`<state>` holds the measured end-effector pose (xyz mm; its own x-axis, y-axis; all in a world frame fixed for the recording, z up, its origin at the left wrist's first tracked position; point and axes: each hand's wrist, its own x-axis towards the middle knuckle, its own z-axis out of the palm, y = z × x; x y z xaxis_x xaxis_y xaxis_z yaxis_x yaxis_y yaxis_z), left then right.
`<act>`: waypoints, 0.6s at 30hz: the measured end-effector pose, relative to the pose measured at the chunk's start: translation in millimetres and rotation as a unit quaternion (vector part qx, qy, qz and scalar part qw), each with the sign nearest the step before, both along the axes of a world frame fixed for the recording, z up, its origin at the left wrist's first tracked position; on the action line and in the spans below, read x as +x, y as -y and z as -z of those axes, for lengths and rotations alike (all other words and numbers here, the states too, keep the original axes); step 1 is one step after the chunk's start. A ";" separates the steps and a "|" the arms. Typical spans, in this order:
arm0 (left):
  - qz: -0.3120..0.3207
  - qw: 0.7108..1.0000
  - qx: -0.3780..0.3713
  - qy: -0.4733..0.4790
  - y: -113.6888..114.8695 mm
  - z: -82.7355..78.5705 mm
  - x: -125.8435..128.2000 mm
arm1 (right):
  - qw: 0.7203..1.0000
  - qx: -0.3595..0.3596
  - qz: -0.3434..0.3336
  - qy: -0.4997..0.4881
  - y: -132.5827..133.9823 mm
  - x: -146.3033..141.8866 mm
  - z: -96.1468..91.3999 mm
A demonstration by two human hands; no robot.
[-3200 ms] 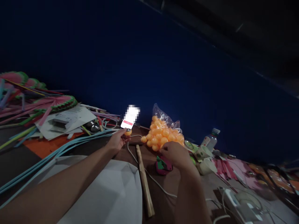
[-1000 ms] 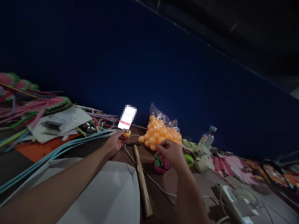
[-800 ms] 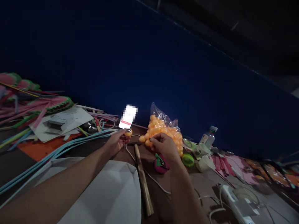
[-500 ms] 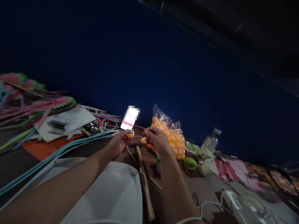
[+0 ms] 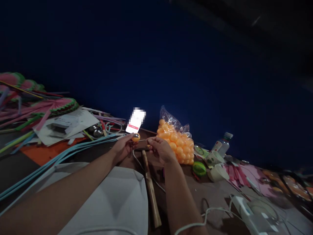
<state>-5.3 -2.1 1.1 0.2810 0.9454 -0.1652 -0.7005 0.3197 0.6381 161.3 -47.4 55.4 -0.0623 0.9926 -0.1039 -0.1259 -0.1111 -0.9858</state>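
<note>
My left hand (image 5: 122,148) grips a small orange ball (image 5: 137,138) between thumb and fingers; a shiny dark patch shows on its upper side. To the right of it, my right hand (image 5: 160,148) is closed in a pinch, its fingertips a short way from the ball. Whatever sits in that pinch is too small to make out. Just behind my right hand stands a clear plastic bag (image 5: 179,147) full of orange balls. A lit phone (image 5: 135,120) leans beyond my left hand. Below and between both hands lies a hammer with a wooden handle (image 5: 152,192).
Light blue tubes (image 5: 70,151) and a grey-white sheet (image 5: 110,199) lie at the left, near pink-green paper fans (image 5: 58,106). Rightward are a green round object (image 5: 199,168), paper cups (image 5: 218,173), a bottle (image 5: 223,145) and a white power strip (image 5: 249,212) with cables.
My right hand has shifted left, closer to the ball in my left hand. The left hand keeps its hold. The view has tilted slightly.
</note>
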 end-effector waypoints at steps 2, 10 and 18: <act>-0.003 1.000 0.004 0.001 -2.1 2.3 0.1 | 0.995 0.002 -0.012 0.099 -2.6 -0.1 10.3; -0.008 1.000 0.004 -0.004 -4.1 3.3 0.8 | 0.935 -0.027 -0.064 0.349 -7.7 -4.0 39.7; -0.003 1.000 0.005 0.005 -1.5 -0.2 -0.3 | 0.988 0.024 -0.008 0.152 -6.3 -4.5 18.9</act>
